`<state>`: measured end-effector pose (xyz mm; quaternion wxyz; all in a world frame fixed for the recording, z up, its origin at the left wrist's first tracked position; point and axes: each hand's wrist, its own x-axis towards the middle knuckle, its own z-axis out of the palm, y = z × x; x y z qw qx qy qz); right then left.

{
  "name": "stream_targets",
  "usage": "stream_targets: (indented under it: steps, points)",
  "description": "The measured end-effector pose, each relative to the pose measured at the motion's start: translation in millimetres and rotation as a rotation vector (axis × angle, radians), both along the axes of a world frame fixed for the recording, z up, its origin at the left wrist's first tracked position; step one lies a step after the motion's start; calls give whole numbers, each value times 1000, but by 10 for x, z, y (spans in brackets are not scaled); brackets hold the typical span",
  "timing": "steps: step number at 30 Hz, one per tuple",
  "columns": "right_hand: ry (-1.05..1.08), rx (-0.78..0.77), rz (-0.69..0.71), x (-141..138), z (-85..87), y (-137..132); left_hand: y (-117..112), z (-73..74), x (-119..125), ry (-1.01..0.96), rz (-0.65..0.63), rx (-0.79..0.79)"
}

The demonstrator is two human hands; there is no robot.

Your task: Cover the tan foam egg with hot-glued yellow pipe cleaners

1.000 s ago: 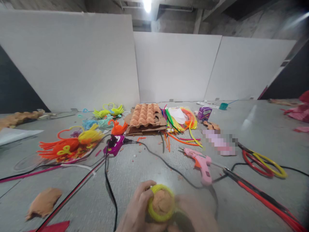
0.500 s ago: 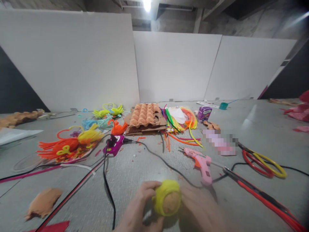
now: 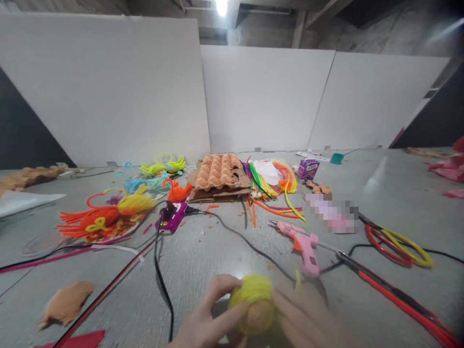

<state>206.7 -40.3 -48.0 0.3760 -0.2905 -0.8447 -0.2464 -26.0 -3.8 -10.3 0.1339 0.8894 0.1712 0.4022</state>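
Note:
A brown egg-carton cup (image 3: pixel 258 315) wrapped in yellow pipe cleaner (image 3: pixel 253 286) sits low in the middle of the view, its bare brown end turned towards me. My left hand (image 3: pixel 217 309) grips it from the left, with fingers on top and the thumb across the front. My right hand (image 3: pixel 302 311), smeared by motion, is closed against the cup's right side. A loose yellow end sticks up just above it, apparently from the strand in its fingers. Beyond that hand lies a pink glue gun (image 3: pixel 302 245) with an orange trigger.
An upturned egg tray (image 3: pixel 217 171) rests on cardboard at the back. Beside it are bundled pipe cleaners (image 3: pixel 270 179). Finished-looking pipe-cleaner figures (image 3: pixel 105 217) lie left, near a purple power strip (image 3: pixel 172 217). Scissors (image 3: pixel 395 241) lie right; black cables (image 3: pixel 250 246) cross the floor.
My left thumb has come up across the front of the cup, which has tilted slightly. My right hand has shifted, and a yellow pipe-cleaner end now shows above it.

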Motion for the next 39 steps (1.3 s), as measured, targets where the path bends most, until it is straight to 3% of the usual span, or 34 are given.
stream_targets:
  steps: [10,18,24,29,35,39]
  points:
    - [-30,-22,9,18,-8,-23,24,-87,-25,-10,-3,-56]
    - [33,-111,16,4,14,-13,-12,-81,26,-12,76,-244]
    - [142,-250,-56,-64,255,3,-12,-1,72,26,95,-469]
    - [147,-371,5,-52,533,60,-5,0,80,55,94,-645]
    - [151,-633,-11,-40,575,39,-10,-43,70,58,80,-702]
    - [202,-653,-25,-31,561,28,-31,-95,57,2,148,-715]
